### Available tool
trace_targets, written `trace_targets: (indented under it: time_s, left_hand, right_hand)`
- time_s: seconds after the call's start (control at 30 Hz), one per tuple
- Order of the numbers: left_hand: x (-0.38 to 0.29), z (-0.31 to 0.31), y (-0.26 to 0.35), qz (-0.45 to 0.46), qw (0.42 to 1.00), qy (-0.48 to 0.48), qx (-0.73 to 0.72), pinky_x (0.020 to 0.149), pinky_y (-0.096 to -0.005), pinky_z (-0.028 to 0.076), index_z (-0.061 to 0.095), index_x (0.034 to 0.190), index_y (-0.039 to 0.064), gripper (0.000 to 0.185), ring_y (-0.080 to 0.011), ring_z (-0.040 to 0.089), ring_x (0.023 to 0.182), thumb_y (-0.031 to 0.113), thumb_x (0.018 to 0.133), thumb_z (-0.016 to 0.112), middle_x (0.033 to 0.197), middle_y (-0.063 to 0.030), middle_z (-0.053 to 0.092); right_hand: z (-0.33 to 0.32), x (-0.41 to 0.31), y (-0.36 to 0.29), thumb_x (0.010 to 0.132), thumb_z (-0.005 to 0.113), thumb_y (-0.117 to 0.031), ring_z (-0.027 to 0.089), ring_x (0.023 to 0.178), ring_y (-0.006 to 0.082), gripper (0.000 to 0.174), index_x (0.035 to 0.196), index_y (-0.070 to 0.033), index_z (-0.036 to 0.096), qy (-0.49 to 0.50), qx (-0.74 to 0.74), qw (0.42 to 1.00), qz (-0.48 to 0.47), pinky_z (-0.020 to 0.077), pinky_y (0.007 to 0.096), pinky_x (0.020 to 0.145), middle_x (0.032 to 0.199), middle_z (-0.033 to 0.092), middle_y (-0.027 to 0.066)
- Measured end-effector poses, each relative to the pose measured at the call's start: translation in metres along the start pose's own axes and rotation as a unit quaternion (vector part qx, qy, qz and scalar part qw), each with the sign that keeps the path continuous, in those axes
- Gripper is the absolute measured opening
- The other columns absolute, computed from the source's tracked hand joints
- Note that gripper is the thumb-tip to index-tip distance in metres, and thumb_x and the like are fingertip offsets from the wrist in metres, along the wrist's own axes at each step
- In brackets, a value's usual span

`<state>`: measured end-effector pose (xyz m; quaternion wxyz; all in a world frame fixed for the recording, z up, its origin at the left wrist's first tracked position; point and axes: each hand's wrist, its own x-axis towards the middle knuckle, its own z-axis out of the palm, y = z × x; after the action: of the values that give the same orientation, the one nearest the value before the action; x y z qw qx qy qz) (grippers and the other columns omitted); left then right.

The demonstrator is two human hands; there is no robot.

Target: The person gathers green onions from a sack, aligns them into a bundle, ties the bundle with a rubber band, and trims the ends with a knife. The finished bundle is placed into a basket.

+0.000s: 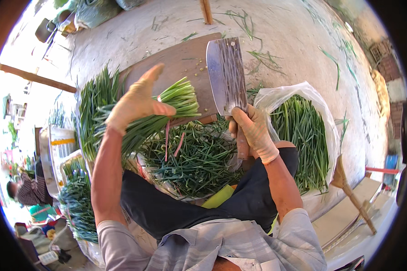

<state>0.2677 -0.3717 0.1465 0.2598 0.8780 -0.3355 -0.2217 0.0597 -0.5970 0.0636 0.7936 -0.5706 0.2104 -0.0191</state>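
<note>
My left hand (139, 98), in a pale glove, is spread over a bunch of garlic chives (181, 101) with its thumb across the stems. The other fingers point away and do not wrap the bunch. Pale cut ends face right, and a pink tie (167, 139) hangs below. In my gloved right hand (252, 130) is the wooden handle of a cleaver (225, 74), its broad, streaked blade raised beside the brown wooden board (176, 64). More chives (100, 98) lie at the board's left end.
Loose green leaves (193, 159) fill a container between my knees. A clear plastic bag (298, 89) of chives stands at right. Left are stacked chives (78, 200) and a white crate (62, 135). Another person (34, 189) is at far left. Cut leaves (242, 25) litter the concrete floor.
</note>
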Motion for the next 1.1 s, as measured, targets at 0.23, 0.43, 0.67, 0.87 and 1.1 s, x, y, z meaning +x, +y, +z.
trace_targets:
  time_s: [0.23, 0.43, 0.67, 0.87, 1.1]
  left_hand:
    - [0.027, 0.073, -0.016, -0.032, 0.955, -0.069, 0.288, 0.106, -0.0448, 0.045, 0.026, 0.154, 0.009, 0.125, -0.0392, 0.053, 0.127, 0.040, 0.053, 0.094, 0.138, -0.0225, 0.052]
    - [0.033, 0.073, -0.016, -0.077, 0.949, -0.081, 0.293, 0.104, -0.0442, 0.046, 0.028, 0.153, 0.011, 0.119, -0.0383, 0.055, 0.124, 0.036, 0.055, 0.092, 0.135, -0.0206, 0.054]
    - [0.033, 0.071, -0.013, -0.076, 0.940, -0.095, 0.318, 0.102, -0.0421, 0.048, 0.028, 0.152, 0.008, 0.118, -0.0342, 0.057, 0.123, 0.044, 0.058, 0.090, 0.131, -0.0171, 0.056]
    - [0.038, 0.069, -0.013, -0.088, 0.933, -0.119, 0.329, 0.103, -0.0426, 0.046, 0.029, 0.151, 0.009, 0.116, -0.0328, 0.055, 0.125, 0.044, 0.058, 0.090, 0.133, -0.0159, 0.054]
    - [0.039, 0.077, -0.020, -0.087, 0.931, -0.128, 0.331, 0.102, -0.0413, 0.047, 0.029, 0.150, 0.007, 0.115, -0.0315, 0.057, 0.122, 0.045, 0.060, 0.090, 0.131, -0.0140, 0.055]
  right_hand:
    - [-0.012, 0.010, 0.026, 0.100, 0.053, -0.021, 0.059, 0.054, 0.0091, 0.028, 0.116, 0.001, 0.058, 0.011, -0.037, 0.999, 0.027, 0.0486, 0.0254, 0.047, 0.072, 0.064, 0.0058]
    - [0.014, 0.020, 0.048, 0.096, 0.052, -0.011, 0.063, 0.082, 0.0406, 0.018, 0.109, 0.001, 0.055, -0.002, -0.328, 0.939, -0.107, 0.0501, 0.0465, 0.072, 0.086, 0.061, 0.0204]
    - [0.027, 0.009, 0.061, 0.094, 0.055, -0.009, 0.058, 0.096, 0.0446, 0.019, 0.108, 0.000, 0.047, -0.030, -0.385, 0.917, -0.097, 0.0475, 0.0507, 0.080, 0.102, 0.056, 0.0269]
    - [0.041, 0.025, 0.026, 0.098, 0.053, -0.007, 0.060, 0.082, 0.0343, 0.008, 0.099, 0.001, 0.051, -0.097, -0.495, 0.863, -0.024, 0.0474, 0.0405, 0.072, 0.086, 0.057, 0.0184]
    - [0.028, 0.059, 0.059, 0.094, 0.056, -0.014, 0.065, 0.086, 0.0433, 0.017, 0.093, 0.001, 0.048, -0.104, -0.502, 0.859, 0.016, 0.0510, 0.0465, 0.074, 0.084, 0.062, 0.0278]
